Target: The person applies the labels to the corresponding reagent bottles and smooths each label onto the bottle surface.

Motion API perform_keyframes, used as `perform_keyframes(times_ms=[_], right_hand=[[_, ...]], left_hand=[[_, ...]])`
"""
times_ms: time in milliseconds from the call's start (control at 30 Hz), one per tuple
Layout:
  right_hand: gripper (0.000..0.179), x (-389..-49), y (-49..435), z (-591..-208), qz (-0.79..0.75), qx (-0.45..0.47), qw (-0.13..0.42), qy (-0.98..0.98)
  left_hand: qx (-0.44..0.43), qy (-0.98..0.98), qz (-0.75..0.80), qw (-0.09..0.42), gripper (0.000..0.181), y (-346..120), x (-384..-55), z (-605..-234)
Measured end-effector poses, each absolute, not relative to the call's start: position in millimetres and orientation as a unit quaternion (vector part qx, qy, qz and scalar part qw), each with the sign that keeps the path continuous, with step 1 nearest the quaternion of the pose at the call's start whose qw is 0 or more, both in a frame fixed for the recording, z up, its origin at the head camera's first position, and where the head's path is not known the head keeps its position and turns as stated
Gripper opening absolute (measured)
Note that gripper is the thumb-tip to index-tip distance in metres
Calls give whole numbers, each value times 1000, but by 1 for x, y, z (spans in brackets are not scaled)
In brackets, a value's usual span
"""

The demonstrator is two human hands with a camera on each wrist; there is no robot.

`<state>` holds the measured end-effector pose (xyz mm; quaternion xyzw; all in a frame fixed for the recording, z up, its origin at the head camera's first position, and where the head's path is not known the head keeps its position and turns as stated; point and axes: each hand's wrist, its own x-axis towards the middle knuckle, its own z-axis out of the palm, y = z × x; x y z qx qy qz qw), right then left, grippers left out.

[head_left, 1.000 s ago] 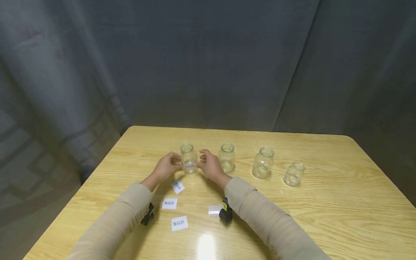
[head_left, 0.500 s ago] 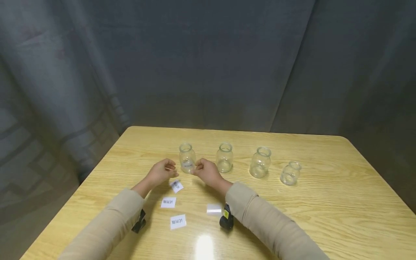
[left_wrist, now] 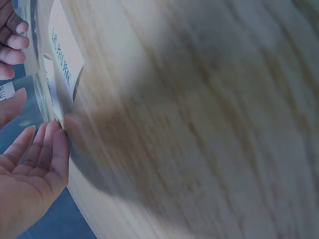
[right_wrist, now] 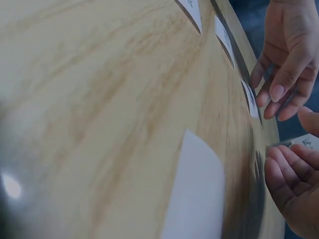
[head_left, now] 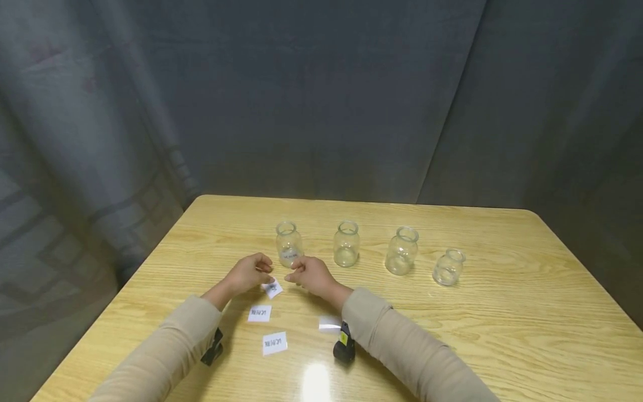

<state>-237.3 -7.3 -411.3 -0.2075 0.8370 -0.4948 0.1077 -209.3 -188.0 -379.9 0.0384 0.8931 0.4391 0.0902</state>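
Front-left of the labelled jar, the left hand is relaxed, holding nothing. In front of the jar lies the card, likely light, flexible: pinch an edge. Front-right of the jar, the right hand grasps nothing.

Left hand near right hand

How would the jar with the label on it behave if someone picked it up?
The labelled jar looks like clear glass, so it is probably stiff and breakable. Its shiny, curved sides may feel slippery. Being round, it would likely roll if tipped over.
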Motion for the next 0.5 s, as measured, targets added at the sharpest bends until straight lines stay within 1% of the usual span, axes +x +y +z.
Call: perform_keyframes(times_ms=[267,500], right_hand=[[26,-222,-14,-396,-490,-198,142,837],[25,-220,-16,-394,-481,-208,148,839]], left_hand=[[42,906,413,85,32,-187,-207,-381],[35,933,349,76,32,-183,-204,-382]])
